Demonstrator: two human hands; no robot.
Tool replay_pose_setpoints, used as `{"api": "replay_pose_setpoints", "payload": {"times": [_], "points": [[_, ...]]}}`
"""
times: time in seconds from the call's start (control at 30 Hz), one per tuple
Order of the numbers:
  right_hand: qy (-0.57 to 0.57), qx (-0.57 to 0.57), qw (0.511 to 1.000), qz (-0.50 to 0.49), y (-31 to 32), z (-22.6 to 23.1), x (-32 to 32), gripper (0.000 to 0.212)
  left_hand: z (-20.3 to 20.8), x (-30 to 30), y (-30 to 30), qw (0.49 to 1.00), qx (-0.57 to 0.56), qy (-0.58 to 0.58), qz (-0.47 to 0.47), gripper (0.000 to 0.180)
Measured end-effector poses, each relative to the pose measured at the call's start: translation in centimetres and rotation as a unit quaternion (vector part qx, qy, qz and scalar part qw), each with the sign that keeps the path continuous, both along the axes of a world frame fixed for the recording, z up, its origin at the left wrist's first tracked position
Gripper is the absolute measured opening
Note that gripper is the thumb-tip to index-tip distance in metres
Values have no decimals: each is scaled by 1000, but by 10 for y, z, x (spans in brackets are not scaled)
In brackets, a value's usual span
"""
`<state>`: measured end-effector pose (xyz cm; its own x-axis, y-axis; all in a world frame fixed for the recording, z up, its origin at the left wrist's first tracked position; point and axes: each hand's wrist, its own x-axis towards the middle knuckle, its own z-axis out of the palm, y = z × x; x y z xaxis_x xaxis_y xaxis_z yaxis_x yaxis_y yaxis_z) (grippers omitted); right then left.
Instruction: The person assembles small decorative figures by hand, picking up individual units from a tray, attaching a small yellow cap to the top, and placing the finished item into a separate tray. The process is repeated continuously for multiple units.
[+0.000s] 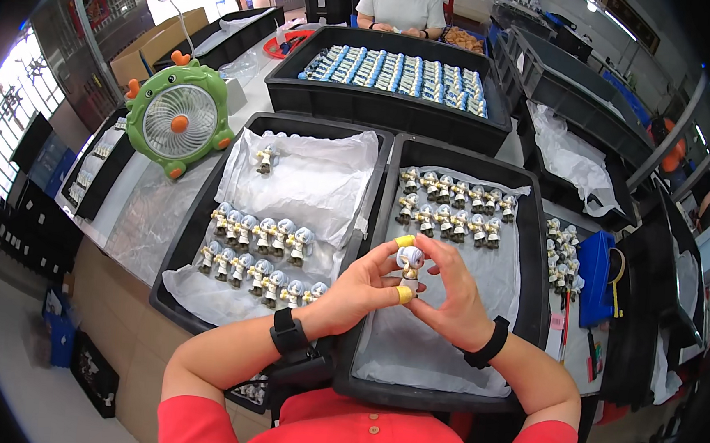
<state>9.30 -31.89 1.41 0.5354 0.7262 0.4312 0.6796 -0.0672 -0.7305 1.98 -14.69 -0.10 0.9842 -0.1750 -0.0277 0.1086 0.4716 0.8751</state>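
Note:
A small figurine (410, 262) with pale lilac hair and a white-and-gold body is held upright between my two hands, over the right-hand black tray (538, 275). Yellow covers wrap the thumb and forefinger of my left hand (354, 287), which are closed on the figurine. From the other side, the fingers and thumb of my right hand (458, 299) curve round it and touch it. Rows of similar figurines (455, 208) lie at the far end of that tray on white sheeting. The left-hand black tray (173, 250) has two rows of figurines (263, 236) and a single figurine (264, 160) farther back.
A green cartoon-shaped fan (179, 119) stands at the left. Beyond the trays, a large black crate (298, 98) holds rows of blue-and-white pieces. More figurines (562, 257), a blue bin (595, 279) and pens (592, 357) lie at the right. Another person (401, 7) sits across.

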Motion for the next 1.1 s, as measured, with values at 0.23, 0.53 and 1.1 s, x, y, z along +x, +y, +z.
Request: {"api": "replay_pose_setpoints", "payload": {"times": [0.23, 0.53, 1.1], "points": [[-23, 6, 1000, 1, 1, -6, -2, 79, 1, -2, -3, 999, 12, 18, 34, 60], [-6, -6, 1000, 10, -3, 0, 4, 98, 2, 0, 3, 994, -98, 45, -3, 56], [25, 4, 1000, 6, -2, -1, 4, 92, 2, 2, 5, 991, -119, 42, -36, 53]]}}
